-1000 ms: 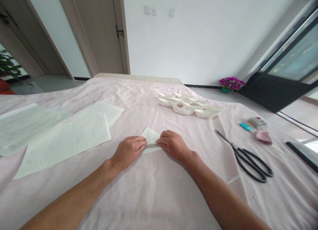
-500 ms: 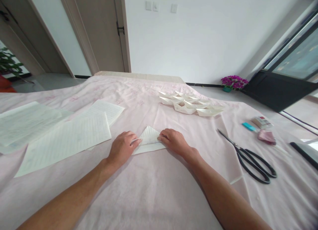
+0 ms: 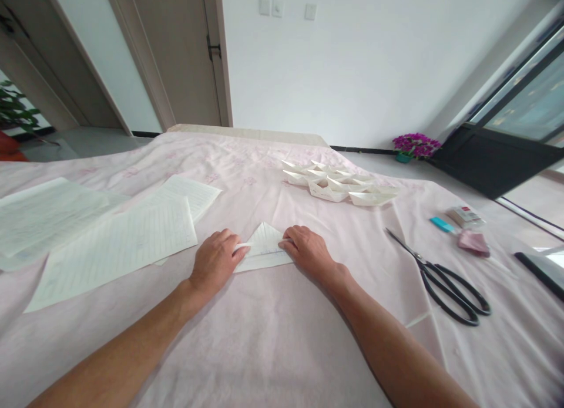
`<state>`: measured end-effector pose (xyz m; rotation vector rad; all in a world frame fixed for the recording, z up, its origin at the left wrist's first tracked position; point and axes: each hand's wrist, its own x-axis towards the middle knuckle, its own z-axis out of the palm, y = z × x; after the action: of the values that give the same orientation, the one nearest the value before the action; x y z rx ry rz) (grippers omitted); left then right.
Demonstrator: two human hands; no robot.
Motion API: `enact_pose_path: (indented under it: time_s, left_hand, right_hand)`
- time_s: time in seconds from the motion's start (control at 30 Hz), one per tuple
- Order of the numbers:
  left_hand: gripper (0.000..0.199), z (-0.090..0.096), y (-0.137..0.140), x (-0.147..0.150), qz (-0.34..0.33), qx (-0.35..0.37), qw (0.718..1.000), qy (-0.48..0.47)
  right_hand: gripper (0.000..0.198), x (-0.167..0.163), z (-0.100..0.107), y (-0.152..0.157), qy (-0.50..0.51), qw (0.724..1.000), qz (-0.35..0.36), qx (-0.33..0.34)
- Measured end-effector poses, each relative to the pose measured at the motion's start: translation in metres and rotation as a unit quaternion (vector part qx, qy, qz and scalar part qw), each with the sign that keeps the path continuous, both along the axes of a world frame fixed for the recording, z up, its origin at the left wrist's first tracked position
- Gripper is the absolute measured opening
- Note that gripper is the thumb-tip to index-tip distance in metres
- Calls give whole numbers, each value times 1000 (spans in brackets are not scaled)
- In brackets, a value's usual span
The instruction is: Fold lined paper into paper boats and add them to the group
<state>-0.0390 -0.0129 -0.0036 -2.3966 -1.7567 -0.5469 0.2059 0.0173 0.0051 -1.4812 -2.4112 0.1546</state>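
Observation:
Between my hands lies a folded sheet of lined paper [image 3: 265,243], its pointed top facing away from me and a flat strip along its near edge. My left hand [image 3: 219,254] pinches the paper's left side, thumb against the fold. On the right side, my right hand [image 3: 307,249] grips the other corner with curled fingers. Both hands rest low on the cloth, and they cover the paper's two side corners. Beyond my right hand, several folded paper boats [image 3: 328,189] stand grouped together.
Loose lined sheets [image 3: 118,243] overlap at the left. Black-handled scissors [image 3: 440,279] lie at the right, near a blue object [image 3: 442,224], a small packet [image 3: 466,216] and a pink cloth item [image 3: 473,242]. A pink cloth [image 3: 264,349] covers the table.
Both hands keep their hold on the folded paper and have barely shifted. The view has tilted very slightly.

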Motion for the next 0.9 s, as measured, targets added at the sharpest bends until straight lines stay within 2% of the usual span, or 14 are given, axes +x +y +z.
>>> enact_pose_path:
  time_s: [0.1, 0.2, 0.27, 0.37, 0.43, 0.67, 0.8, 0.9]
  left_hand:
    - [12, 1, -1, 1, -6, 16, 1000, -12]
    - [34, 2, -1, 2, -39, 69, 997, -23]
    - [40, -1, 2, 3, -105, 91, 990, -26]
    - [40, -6, 5, 3, -245, 66, 967, -36]
    - [41, -7, 3, 5, -283, 41, 958, -22]
    - [45, 0, -24, 32, -166, 7, 980, 112]
    - [61, 0, -32, 45, -119, -22, 986, 117]
    - [64, -2, -33, 48, -107, -37, 988, 105]
  right_hand:
    - [11, 0, 0, 0, 6, 1000, -16, 7]
    - [11, 1, -1, 0, 10, 999, -32, 12]
    - [11, 1, -1, 0, 8, 999, -35, 10]
    - [10, -1, -1, -1, 2, 999, -40, 10]
    - [10, -2, 0, -3, 1, 999, -47, 12]
    - [17, -1, -3, -5, -11, 996, -76, 42]
    - [22, 1, -4, -4, -47, 992, -98, 65]
    - [32, -2, -5, -8, -66, 989, -102, 81]
